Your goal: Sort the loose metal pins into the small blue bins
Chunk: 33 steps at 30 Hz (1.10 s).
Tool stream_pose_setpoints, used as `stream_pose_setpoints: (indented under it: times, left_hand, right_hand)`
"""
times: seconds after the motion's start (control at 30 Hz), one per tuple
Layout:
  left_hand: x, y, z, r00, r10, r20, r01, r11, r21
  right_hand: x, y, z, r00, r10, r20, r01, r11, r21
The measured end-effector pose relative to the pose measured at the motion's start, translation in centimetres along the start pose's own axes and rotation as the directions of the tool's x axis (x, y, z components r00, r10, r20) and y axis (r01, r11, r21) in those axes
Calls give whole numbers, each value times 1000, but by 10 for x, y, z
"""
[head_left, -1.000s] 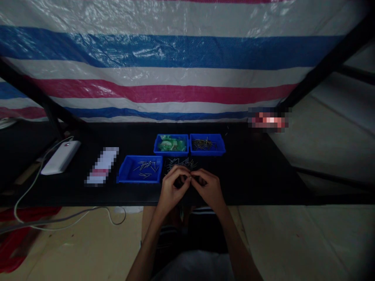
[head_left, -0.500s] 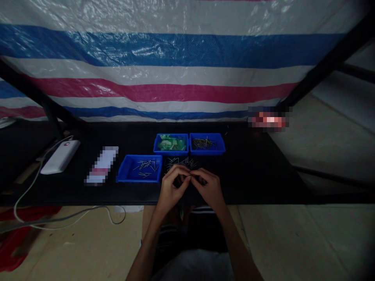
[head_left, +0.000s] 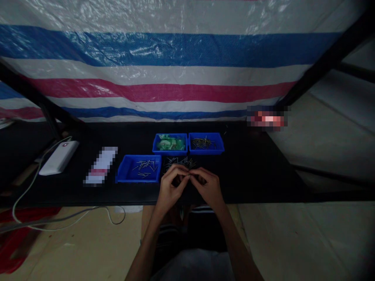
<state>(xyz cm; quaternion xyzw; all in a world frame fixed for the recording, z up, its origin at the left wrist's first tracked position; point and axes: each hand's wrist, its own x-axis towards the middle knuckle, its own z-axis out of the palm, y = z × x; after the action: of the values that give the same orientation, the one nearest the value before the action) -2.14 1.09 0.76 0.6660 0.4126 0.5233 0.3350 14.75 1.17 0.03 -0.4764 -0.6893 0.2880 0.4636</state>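
- Left hand (head_left: 170, 187) and right hand (head_left: 208, 188) meet fingertip to fingertip over the front edge of the black table (head_left: 252, 171), both pinched narrow on something tiny; way too small and dark to tell what exactly.
- Right behind the knuckles there's a loose pile of thin metal pins (head_left: 179, 162) lying straight on the table.
- Just left of the pile sits a blue tray (head_left: 138, 170) with a few pins in it.
- Two more blue trays behind: one with green bits (head_left: 170, 143), one with pins (head_left: 206, 143).
- White power bank (head_left: 58, 157) with a cable far left.
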Motion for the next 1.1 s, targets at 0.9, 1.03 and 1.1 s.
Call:
stream_pose_setpoints:
  times: [0.9, 1.03, 1.1]
  left_hand:
    - [0, 10, -1, 993, -114, 22, 112, 991, 77]
    - [0, 9, -1, 989, -146, 11, 144, 985, 94]
    - [-1, 9, -1, 988, -151, 9, 150, 984, 94]
  right_hand:
    - [88, -8, -49, 961, 70, -269, -185, 883, -431]
    - [77, -5, -45, 944, 25, -328, -163, 902, -399]
    - [56, -1, -36, 962, 13, -271, -116, 922, -369]
